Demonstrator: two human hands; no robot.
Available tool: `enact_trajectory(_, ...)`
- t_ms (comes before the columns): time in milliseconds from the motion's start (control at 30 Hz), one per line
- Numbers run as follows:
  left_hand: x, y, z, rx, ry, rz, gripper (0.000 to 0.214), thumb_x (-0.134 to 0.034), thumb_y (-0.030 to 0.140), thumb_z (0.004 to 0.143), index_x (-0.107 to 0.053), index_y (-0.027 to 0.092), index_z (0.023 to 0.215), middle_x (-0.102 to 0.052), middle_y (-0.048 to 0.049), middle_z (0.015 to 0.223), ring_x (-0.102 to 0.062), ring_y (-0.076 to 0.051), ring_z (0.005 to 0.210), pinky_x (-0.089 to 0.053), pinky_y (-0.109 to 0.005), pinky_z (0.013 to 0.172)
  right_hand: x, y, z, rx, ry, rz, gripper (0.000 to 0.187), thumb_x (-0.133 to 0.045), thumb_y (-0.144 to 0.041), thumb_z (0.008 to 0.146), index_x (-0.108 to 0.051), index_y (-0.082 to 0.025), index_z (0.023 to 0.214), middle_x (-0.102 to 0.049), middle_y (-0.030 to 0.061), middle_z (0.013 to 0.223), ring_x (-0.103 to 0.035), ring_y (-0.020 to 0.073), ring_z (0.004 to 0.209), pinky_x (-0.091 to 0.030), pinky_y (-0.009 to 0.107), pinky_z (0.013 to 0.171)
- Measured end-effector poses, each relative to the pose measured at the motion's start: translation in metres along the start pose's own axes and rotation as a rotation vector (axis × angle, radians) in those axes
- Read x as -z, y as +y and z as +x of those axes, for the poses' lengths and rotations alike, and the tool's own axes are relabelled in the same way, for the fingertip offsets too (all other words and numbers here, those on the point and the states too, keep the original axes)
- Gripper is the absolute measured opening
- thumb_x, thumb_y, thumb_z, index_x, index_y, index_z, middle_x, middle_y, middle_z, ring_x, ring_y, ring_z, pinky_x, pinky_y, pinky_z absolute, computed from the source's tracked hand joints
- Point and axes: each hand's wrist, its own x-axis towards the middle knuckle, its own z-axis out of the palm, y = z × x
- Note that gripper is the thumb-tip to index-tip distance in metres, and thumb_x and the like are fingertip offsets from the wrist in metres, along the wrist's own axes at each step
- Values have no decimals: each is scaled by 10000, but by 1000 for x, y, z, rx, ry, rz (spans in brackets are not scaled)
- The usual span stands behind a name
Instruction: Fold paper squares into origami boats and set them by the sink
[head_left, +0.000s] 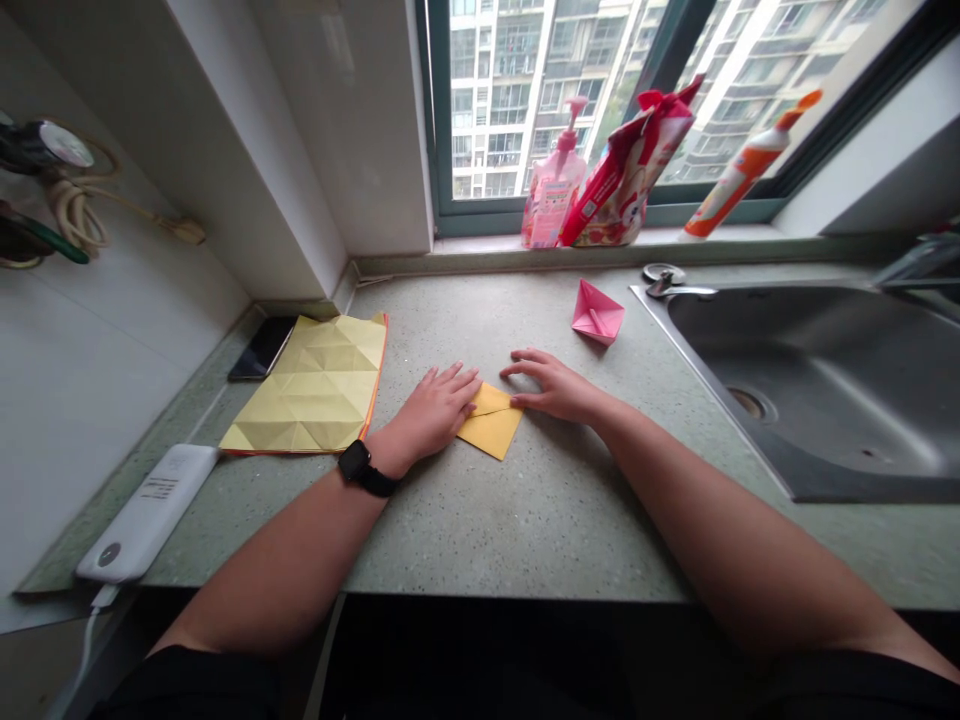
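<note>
A small folded yellow paper (491, 436) lies on the speckled countertop between my hands, a dark seam running across it. My left hand (441, 405), a black watch on its wrist, rests flat over the paper's left corner with the fingers stretched out. Near the right corner is my right hand (553, 386), its fingers apart and its thumb touching the paper's edge. A pink folded paper shape (598, 312) stands beyond my right hand. To the left lies a stack of creased paper sheets (307, 385), yellow on top with orange edges below.
A dark phone (262, 349) lies by the sheets, and a white power bank (150, 512) with a cable sits at the left front. A steel sink (787, 489) is at the right. On the windowsill stand a pink pump bottle (555, 195), a red bag (634, 170) and an orange-white bottle (739, 180).
</note>
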Motion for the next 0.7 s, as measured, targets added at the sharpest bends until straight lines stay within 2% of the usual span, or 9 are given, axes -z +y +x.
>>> enact_trajectory(167, -2, -6, 10, 58, -104, 2, 575, -403, 406, 1165, -395, 219, 1709, -347, -136, 1800, -249, -344, 1701, -212, -657, 1351, 0, -1, 1, -5, -9, 1, 506, -864, -470, 886, -772, -347, 1368, -554, 113, 1650, -441, 394, 1589, -361, 626, 1308)
enact_trajectory(400, -5, 3, 14, 121, -90, 32, 689, -397, 555, 1149, -338, 205, 1739, -305, -142, 1814, -251, -367, 1697, -183, -677, 1357, 1, -3, 1, 0, -1, -12, 506, -861, -468, 889, -770, -339, 1370, -559, 115, 1638, -449, 395, 1583, -367, 609, 1311)
enact_trajectory(500, -8, 4, 14, 143, -82, 43, 722, -373, 600, 1139, -308, 223, 1752, -293, -134, 1821, -228, -372, 1704, -163, -681, 1360, -5, -7, 0, -23, 19, -51, 533, -854, -514, 889, -755, -341, 1382, -549, 116, 1644, -434, 410, 1588, -352, 628, 1314)
enact_trajectory(700, -9, 4, 12, 189, -80, 54, 756, -293, 668, 1128, -313, 243, 1752, -229, -140, 1840, -178, -415, 1710, -122, -714, 1351, -28, -23, 2, -100, 109, -139, 720, -836, -680, 853, -671, -338, 1465, -495, 145, 1688, -349, 475, 1626, -264, 722, 1318)
